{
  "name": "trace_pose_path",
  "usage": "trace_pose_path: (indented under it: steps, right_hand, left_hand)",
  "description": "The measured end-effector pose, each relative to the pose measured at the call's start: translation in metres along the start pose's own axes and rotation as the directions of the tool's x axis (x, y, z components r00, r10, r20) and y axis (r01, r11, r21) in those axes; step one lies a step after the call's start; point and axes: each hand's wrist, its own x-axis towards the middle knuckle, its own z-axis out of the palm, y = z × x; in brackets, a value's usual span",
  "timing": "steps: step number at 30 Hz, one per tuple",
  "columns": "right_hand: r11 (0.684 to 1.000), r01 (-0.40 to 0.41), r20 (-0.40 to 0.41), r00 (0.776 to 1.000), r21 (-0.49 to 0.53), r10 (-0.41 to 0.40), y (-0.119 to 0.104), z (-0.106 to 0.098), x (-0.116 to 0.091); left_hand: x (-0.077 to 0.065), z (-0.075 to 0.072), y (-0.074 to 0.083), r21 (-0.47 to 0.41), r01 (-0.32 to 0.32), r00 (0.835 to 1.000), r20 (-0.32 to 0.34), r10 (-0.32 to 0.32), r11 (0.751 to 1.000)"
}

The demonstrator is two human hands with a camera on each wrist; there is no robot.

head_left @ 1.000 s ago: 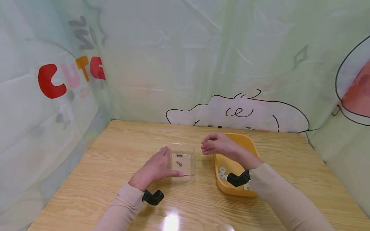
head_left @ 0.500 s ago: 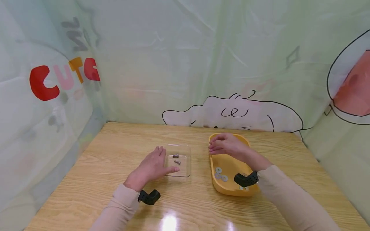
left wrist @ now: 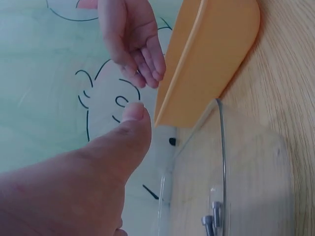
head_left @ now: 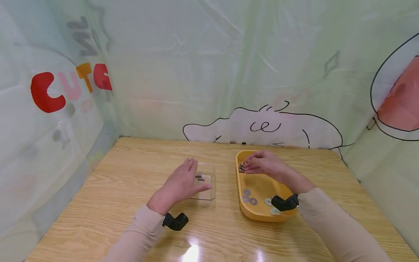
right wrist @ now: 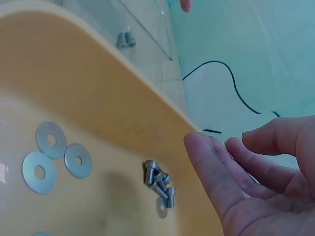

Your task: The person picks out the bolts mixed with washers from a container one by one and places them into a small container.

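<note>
My left hand (head_left: 180, 185) reaches over the left side of a clear plastic box (head_left: 210, 170), its fingers straight and thumb spread. Two metal screws (left wrist: 212, 216) lie inside the box. To the right, my right hand (head_left: 269, 167) hovers over the far part of a yellow tray (head_left: 261, 183). Its fingers are loosely bent, with the thumb apart from them and nothing between. A small heap of screws (right wrist: 158, 181) lies in the tray close beside these fingers. One washer (right wrist: 162, 207) shows by the heap.
Several flat washers (right wrist: 39, 172) are spread in the near part of the tray. The wooden table (head_left: 150, 153) ends at a printed curtain (head_left: 163, 91) behind. Each wrist wears a black camera (head_left: 176, 222).
My right hand has moved right, farther over the tray, bringing the heap of screws into sight. My left hand has shifted right over the clear box. The head view has turned slightly.
</note>
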Motion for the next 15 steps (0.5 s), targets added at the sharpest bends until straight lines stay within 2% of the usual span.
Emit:
trace_pose_path:
  steps: [6,15]
  right_hand:
    - [1.000,-0.007,-0.013,1.000,0.012,0.008,0.008,-0.003,0.003]
    - [0.999,-0.018,-0.066,0.998,-0.044,0.015,0.018,-0.005,0.008]
  left_hand:
    - [0.005,0.002,0.014,-0.010,-0.037,0.999,0.014,0.037,0.999]
    - [0.016,0.008,0.038,0.008,-0.086,0.995,0.049,0.086,0.996]
